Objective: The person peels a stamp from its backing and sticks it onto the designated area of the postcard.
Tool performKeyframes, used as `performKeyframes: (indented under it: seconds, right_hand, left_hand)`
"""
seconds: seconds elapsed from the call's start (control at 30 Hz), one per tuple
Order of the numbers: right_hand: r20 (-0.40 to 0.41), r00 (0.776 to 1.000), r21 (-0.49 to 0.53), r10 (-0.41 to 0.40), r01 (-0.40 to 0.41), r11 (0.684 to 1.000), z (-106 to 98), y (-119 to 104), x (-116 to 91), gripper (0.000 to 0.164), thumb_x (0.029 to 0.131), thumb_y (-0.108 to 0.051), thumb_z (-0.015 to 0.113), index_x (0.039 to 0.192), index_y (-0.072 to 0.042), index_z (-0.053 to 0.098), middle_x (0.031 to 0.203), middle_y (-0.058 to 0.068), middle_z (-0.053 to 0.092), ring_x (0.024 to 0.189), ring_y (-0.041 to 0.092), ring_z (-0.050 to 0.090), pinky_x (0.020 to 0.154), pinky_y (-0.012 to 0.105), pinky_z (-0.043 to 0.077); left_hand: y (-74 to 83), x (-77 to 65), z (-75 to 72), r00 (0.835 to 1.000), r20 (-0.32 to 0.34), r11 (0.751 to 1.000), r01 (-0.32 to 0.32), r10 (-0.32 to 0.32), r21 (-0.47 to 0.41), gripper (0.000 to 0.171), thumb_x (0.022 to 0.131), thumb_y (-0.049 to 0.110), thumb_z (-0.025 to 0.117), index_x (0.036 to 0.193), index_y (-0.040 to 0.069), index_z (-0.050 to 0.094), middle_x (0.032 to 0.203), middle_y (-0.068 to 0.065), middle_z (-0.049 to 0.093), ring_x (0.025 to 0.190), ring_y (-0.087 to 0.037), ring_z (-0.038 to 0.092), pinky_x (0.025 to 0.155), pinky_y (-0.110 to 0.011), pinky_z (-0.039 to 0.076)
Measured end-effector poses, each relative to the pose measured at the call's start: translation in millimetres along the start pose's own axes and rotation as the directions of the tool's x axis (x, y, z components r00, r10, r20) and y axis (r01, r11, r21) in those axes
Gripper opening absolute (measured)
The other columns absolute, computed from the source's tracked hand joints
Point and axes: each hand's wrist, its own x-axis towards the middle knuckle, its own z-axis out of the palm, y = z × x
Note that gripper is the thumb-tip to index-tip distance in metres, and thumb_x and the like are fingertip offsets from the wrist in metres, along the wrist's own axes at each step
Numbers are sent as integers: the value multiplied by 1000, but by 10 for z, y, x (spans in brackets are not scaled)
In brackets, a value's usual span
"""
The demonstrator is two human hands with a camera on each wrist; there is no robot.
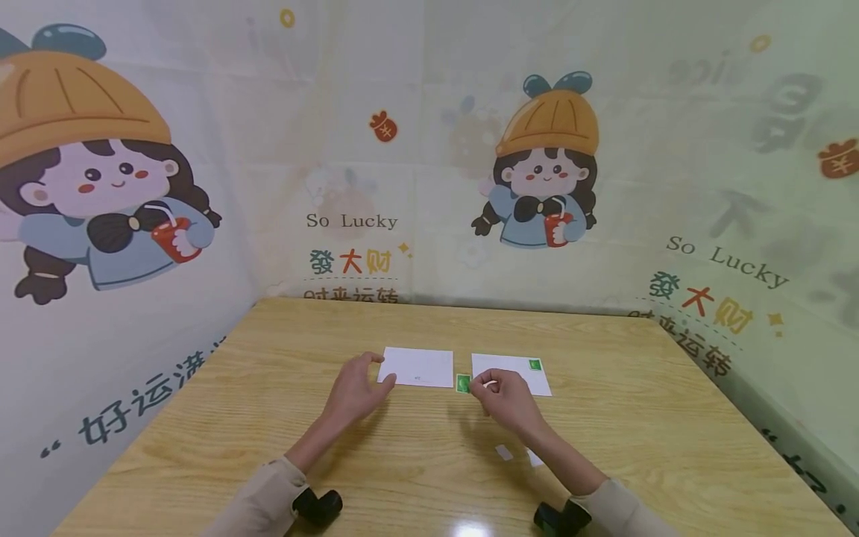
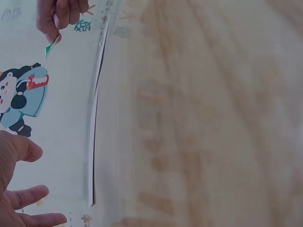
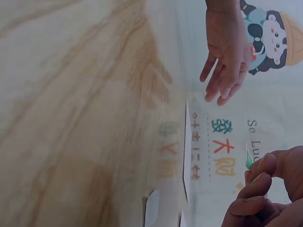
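Left hand (image 1: pixel 359 384): your fingers are apart, beside the left envelope (image 1: pixel 419 365).
Right hand (image 1: pixel 506 399): your fingers pinch the stamp (image 1: pixel 463 384).
Stamp: juts left from your right fingers, above the tabletop (image 1: pixel 416 462).
Right envelope (image 1: pixel 510 362): just beyond your right fingers, bearing a second stamp (image 1: pixel 535 365).

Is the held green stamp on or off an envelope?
Off: the right hand pinches the green stamp in midair, as both wrist views show.

Passage over tabletop (image 1: pixel 409 470) between left hand (image 1: pixel 357 384) and right hand (image 1: pixel 506 397); pinched green stamp (image 1: pixel 463 383) juts into gap
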Motion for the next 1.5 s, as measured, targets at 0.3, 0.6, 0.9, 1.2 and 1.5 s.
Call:
performKeyframes:
  seconds: [0.3,0.6,0.9,1.2,1.5]
  right_hand:
    - [-17,995,20,95,-94,995,87,20,158,13,91,-15,65,92,-5,73,52,-1,50,48,10,34,48,26,28]
    - [-14,989,22,149,-148,989,144,45,251,16,91,-16,66,95,-2,73,57,5,56,52,12,40,51,27,32]
    - [-7,981,38,192,-192,981,166,99,356,18,92,-17,67,94,0,73,56,2,54,51,11,39,52,26,31]
    - [-28,988,32,154,-154,988,212,134,476,20,91,-17,67,91,2,73,59,3,57,54,12,41,53,27,32]
    - [-50,978,21,203,-202,979,253,204,603,18,90,-17,67,85,-1,72,60,1,56,61,14,47,56,28,33]
  left_hand:
    - [-70,124,-23,999,39,998,29,-31,50,43,89,21,74,121,-6,66,122,-26,67,127,-49,52,104,-59,42]
    - [-104,217,-26,996,80,991,18,-28,132,44,89,21,75,123,-5,65,120,-24,68,123,-46,54,101,-56,44]
    - [-71,289,19,992,120,986,24,-44,163,44,90,22,74,125,-3,64,121,-24,67,127,-47,50,101,-58,42]
    - [-51,385,65,981,181,977,36,-75,208,47,91,22,74,128,-4,62,119,-24,67,131,-48,45,106,-58,39]
    - [-72,515,110,968,214,960,70,-131,272,51,90,24,76,130,-4,60,117,-22,67,127,-47,47,105,-56,40]
